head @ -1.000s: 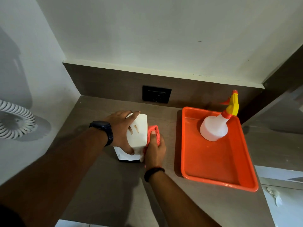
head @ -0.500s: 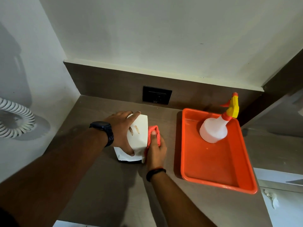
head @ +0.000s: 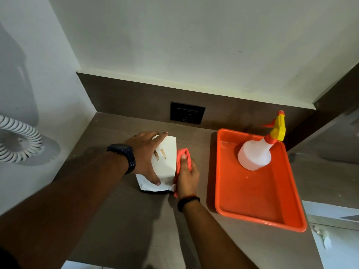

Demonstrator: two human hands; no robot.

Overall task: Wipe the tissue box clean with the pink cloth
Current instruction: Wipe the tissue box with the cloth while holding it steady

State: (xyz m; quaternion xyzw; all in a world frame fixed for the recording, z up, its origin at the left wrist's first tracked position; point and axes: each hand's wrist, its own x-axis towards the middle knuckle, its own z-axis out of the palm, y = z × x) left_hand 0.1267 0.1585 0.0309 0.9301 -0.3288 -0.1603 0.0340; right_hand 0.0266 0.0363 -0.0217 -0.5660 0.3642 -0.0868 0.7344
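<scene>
A white tissue box (head: 167,158) stands on the brown counter, with two brown streaks on its top face. My left hand (head: 145,154) grips the box from the left, fingers over its far end and thumb on its near end. My right hand (head: 187,176) presses the pink cloth (head: 185,155) against the box's right side. The cloth wraps around my fingers and hangs down to the box's lower right corner.
An orange tray (head: 258,200) lies to the right and holds a white spray bottle (head: 256,154) with a yellow and red nozzle. A black wall socket (head: 187,113) sits behind the box. A white coiled cord (head: 19,140) hangs at the left wall.
My right hand with the cloth has slid slightly along the box's right side. The left hand keeps its hold on the box.
</scene>
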